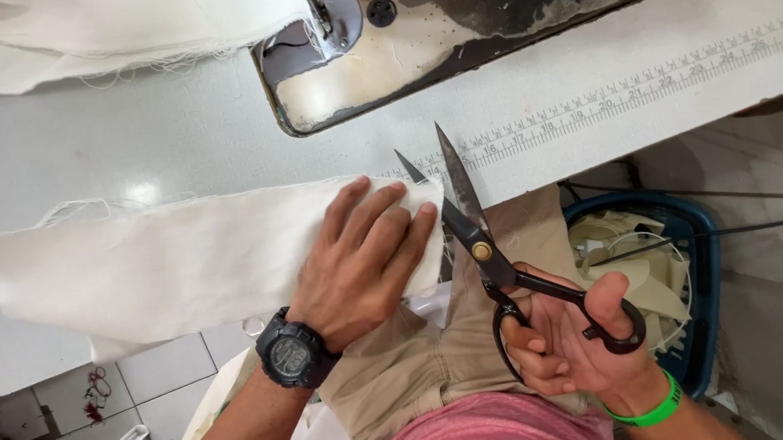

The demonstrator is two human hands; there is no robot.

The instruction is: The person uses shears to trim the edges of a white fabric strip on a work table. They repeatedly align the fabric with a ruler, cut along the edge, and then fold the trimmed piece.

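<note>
Head view | right hand (567, 337) grips scissors (488, 249), blades parted (tips point up-left) | left hand (366, 255) flat on cloth (169, 263)

A small rectangular screen (291, 355) is seen on the face of a black digital wristwatch (293, 350) worn on the left wrist, in the lower middle of the view; the display is grey-green, set in a round black case, and its contents are too small to be made out. A printed measuring strip (644, 86) is fixed along the white table edge (592, 141) at the upper right, running diagonally as a narrow pale band with dark tick marks. No packages, signs or other labels are seen.
</note>
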